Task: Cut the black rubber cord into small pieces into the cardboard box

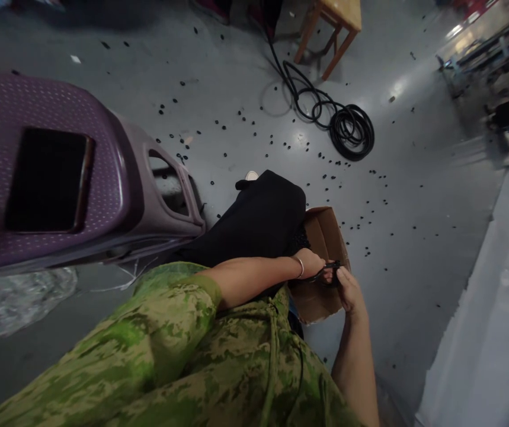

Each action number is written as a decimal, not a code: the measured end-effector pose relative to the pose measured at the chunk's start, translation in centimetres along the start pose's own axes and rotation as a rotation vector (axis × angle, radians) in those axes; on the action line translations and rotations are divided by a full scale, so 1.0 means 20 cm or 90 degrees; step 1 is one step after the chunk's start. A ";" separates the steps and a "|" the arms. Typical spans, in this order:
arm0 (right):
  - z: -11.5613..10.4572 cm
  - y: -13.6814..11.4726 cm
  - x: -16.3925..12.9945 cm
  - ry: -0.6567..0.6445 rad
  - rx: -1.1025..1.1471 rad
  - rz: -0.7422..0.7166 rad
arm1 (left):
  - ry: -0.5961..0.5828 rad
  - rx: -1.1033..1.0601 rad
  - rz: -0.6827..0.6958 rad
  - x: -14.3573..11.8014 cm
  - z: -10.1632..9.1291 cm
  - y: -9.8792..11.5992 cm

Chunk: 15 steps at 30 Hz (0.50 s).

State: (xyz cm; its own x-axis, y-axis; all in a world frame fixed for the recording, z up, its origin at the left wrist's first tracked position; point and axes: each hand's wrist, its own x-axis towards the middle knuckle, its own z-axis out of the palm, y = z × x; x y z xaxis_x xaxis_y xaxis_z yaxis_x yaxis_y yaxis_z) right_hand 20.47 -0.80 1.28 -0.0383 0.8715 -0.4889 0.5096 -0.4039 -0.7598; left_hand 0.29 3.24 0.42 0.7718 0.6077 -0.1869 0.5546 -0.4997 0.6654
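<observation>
The small black part (330, 270) sits between your two hands, just above the open cardboard box (325, 237) that rests against your knee. It is thin and dark, with a curved strand running from it back under your left hand; its exact shape is too small to make out.

Your left hand (314, 264) reaches in across your lap, fingers curled down around the near end of the black part, a pale bangle (301, 267) on the wrist. Your right hand (349, 290) comes up from below, its fingers closed in a pinch on the other end of the part. Both hands are touching it, and they are nearly touching each other.

The box lies tilted, its open top facing up and away from you, and dark contents show at its inner edge by your black trouser leg (258, 219). Your green patterned top (183, 356) fills the lower part of the view.

To your left stands a purple plastic stool (58, 172) with a dotted top, a crumpled clear plastic bag (27, 296) on the floor beneath it. The grey floor (236, 89) is scattered with many small black rings (352, 225). Further off, a coiled black cable (352, 127) lies near the legs of a wooden stool (334, 29).
</observation>
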 end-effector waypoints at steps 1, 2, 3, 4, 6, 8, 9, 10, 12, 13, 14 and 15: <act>-0.01 -0.01 0.00 -0.011 -0.006 0.002 | 0.003 0.001 0.003 0.00 0.00 0.00; -0.03 -0.02 0.00 -0.022 -0.012 0.000 | 0.006 0.003 0.004 0.00 0.00 0.00; -0.03 -0.03 0.00 -0.033 -0.021 -0.006 | 0.010 0.005 0.005 0.00 0.01 0.00; -0.04 -0.04 0.00 -0.043 -0.032 -0.016 | 0.012 0.006 0.004 0.00 0.01 0.00; -0.03 -0.04 0.00 -0.048 -0.064 -0.045 | 0.011 -0.002 -0.005 -0.01 0.00 0.00; 0.00 -0.04 0.00 -0.028 -0.109 -0.064 | -0.001 -0.020 -0.031 -0.01 0.00 0.01; 0.02 -0.04 0.00 -0.011 -0.137 -0.065 | -0.009 -0.028 -0.047 -0.01 -0.01 0.01; 0.04 -0.04 0.00 0.009 -0.167 -0.064 | -0.014 -0.034 -0.062 -0.01 -0.01 0.01; 0.07 -0.04 0.00 0.058 -0.239 -0.064 | -0.016 -0.039 -0.079 -0.01 -0.01 0.01; 0.09 -0.04 0.00 0.086 -0.278 -0.069 | -0.014 -0.039 -0.082 -0.01 -0.01 0.00; 0.10 -0.04 0.00 0.114 -0.317 -0.079 | -0.012 -0.038 -0.083 0.00 -0.01 0.00; 0.11 -0.04 0.00 0.139 -0.353 -0.091 | -0.010 -0.038 -0.083 0.00 0.00 0.00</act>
State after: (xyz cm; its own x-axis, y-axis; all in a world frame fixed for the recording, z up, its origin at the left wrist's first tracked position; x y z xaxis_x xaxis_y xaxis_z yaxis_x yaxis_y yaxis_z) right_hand 18.10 -1.10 0.94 0.0080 0.9668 -0.2555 0.8860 -0.1253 -0.4464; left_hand 0.23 3.26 0.49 0.6997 0.6546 -0.2860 0.6313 -0.3791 0.6766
